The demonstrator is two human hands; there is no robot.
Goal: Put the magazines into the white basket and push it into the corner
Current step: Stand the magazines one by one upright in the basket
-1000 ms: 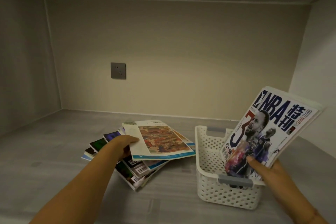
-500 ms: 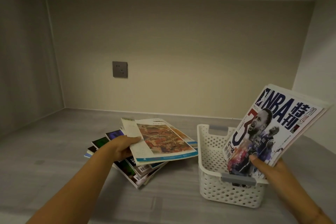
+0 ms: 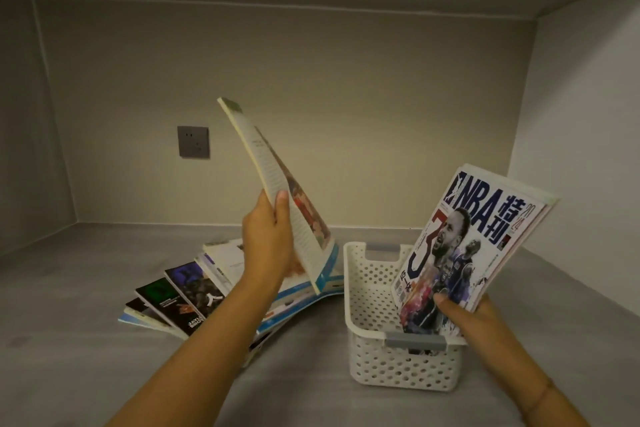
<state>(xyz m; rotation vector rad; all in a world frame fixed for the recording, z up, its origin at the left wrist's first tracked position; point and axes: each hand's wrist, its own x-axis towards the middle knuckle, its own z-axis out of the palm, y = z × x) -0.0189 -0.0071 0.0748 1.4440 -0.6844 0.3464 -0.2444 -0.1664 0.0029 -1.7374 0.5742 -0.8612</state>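
Note:
A white perforated basket (image 3: 374, 302) with grey handles stands on the grey shelf, right of centre. My right hand (image 3: 474, 317) grips the lower edge of an NBA magazine (image 3: 464, 253) together with others behind it; they stand tilted with their bottom edge inside the basket. My left hand (image 3: 268, 239) holds a pale-spined magazine (image 3: 277, 191) raised almost upright above the pile, just left of the basket. A fanned pile of magazines (image 3: 187, 295) lies flat on the shelf to the left, partly hidden by my left forearm.
The shelf is a recess with a back wall, side walls and a low ceiling. A grey wall socket (image 3: 193, 141) sits on the back wall. The back right corner (image 3: 512, 239) lies behind the basket. Bare shelf surface stretches left of the pile.
My left hand has lifted the top magazine off the pile and tipped it from flat to nearly upright. The NBA magazine in my right hand stays tilted in the basket.

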